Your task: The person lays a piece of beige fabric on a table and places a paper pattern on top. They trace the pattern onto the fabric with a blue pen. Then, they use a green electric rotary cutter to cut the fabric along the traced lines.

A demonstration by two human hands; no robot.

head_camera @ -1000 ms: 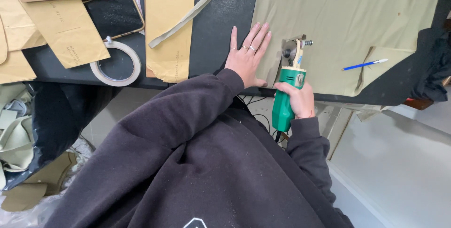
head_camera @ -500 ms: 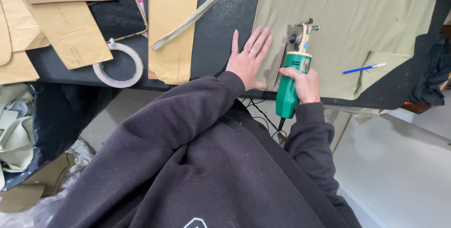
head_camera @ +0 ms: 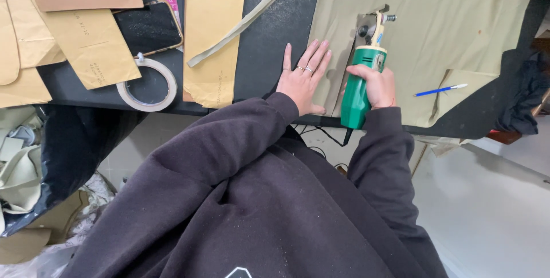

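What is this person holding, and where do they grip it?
The right hand is wrapped around the green body of an electric fabric cutter. The left hand holds nothing; it lies flat, pressing the olive fabric.

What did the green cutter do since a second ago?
The right hand has pushed the green cutter forward, farther onto the olive cloth and away from the table edge. The left hand still lies flat on the cloth beside it. The pen, tape roll and paper patterns stayed put.
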